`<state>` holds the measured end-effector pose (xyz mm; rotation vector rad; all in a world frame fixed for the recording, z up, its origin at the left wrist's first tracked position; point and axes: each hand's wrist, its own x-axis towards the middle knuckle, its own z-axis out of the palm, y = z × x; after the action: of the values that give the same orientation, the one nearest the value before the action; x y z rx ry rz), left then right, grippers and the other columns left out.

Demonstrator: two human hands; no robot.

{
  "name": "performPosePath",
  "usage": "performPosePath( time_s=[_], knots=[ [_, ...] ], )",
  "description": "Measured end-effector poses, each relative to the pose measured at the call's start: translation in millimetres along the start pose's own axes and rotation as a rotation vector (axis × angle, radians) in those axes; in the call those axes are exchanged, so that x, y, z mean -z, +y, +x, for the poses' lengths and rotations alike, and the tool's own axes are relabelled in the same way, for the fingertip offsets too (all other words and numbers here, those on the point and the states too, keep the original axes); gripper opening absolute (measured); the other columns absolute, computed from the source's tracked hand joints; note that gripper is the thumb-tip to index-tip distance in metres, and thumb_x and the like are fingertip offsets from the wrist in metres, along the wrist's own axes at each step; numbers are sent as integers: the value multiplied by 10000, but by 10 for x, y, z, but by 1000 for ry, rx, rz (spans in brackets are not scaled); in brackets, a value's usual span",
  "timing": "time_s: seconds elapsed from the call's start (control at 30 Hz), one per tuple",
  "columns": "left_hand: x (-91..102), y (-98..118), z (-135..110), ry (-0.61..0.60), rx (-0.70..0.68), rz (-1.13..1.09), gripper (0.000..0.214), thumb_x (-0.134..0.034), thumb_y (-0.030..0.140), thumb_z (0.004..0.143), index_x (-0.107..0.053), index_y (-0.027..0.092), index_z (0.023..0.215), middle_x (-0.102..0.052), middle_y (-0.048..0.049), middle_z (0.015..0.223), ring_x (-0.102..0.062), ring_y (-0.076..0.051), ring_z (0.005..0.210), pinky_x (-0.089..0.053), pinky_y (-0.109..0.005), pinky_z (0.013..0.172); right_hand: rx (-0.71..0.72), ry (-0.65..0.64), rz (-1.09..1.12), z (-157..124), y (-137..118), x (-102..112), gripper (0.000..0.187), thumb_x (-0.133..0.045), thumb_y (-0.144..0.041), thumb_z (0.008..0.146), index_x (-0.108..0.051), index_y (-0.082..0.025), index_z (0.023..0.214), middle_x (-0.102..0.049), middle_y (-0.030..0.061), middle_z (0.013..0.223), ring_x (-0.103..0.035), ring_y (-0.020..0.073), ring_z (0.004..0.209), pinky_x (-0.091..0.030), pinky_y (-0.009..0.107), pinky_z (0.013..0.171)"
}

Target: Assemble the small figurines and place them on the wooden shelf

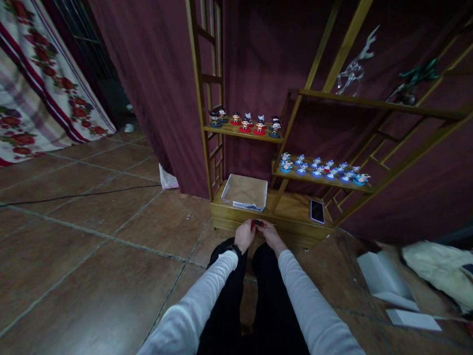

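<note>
Between both hands is a small red-and-black figurine (256,223), held just in front of the shelf's base. My left hand (244,236), with a dark watch at the wrist, closes on its left side. From the right, the fingers of my right hand (270,233) grip the same piece. Much of it is hidden by the fingers. Just beyond the hands, a shallow cardboard box (245,192) rests on the low shelf. Similar figurines with red and dark bases (245,124) stand on the upper left shelf.
Blue-and-white figurines (318,170) stand in rows on the middle right shelf. A phone (317,211) lies on the low shelf. Clear and green ornaments (351,75) occupy the top right. White boxes (386,278) lie on the floor at right; a black cable (81,195) crosses the tiles at left.
</note>
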<state>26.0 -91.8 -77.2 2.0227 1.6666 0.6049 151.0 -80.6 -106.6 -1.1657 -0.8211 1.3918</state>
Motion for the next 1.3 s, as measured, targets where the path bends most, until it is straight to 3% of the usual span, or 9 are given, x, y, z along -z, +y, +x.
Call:
performPosePath(
  time_s=[0.17, 0.37, 0.7, 1.1, 1.3],
  knots=[
    [68, 74, -117, 67, -146, 150, 309, -398, 236, 868, -476, 159, 1157, -591, -120, 988, -556, -210, 921, -367, -317, 829, 1, -83, 8, -36, -49, 62, 393, -684, -160, 498, -661, -231, 884, -683, 15, 906, -597, 182, 844, -451, 353, 810],
    [88, 37, -180, 195, -299, 173, 369, -400, 179, 846, -466, 125, 1205, -580, -144, 949, -538, -236, 906, -335, -358, 840, 31, -160, -15, -102, -147, 78, 451, -659, -121, 513, -659, -253, 943, -660, 22, 1057, -560, 208, 1008, -418, 369, 898],
    [187, -25, -213, 196, -440, 225, 416, -391, 144, 834, -443, 93, 1243, -577, -156, 937, -522, -242, 915, -327, -364, 833, -33, -238, 25, -105, -174, 111, 513, -666, -76, 501, -653, -264, 979, -646, 11, 1092, -562, 192, 1026, -427, 335, 903],
    [154, -26, -202, 179, -406, 244, 408, -381, 130, 843, -440, 108, 1246, -577, -154, 957, -526, -241, 934, -328, -369, 851, -50, -224, 29, -77, -155, 115, 488, -663, -79, 499, -661, -260, 953, -649, 19, 1089, -573, 198, 1008, -436, 337, 889],
    [171, -13, -201, 156, -250, -8, 358, -426, 188, 839, -489, 169, 1191, -589, -118, 974, -539, -220, 928, -361, -329, 850, -27, -220, 11, -117, -186, 58, 451, -719, -148, 514, -662, -250, 950, -671, 22, 1034, -582, 202, 983, -426, 359, 903]
  ],
)
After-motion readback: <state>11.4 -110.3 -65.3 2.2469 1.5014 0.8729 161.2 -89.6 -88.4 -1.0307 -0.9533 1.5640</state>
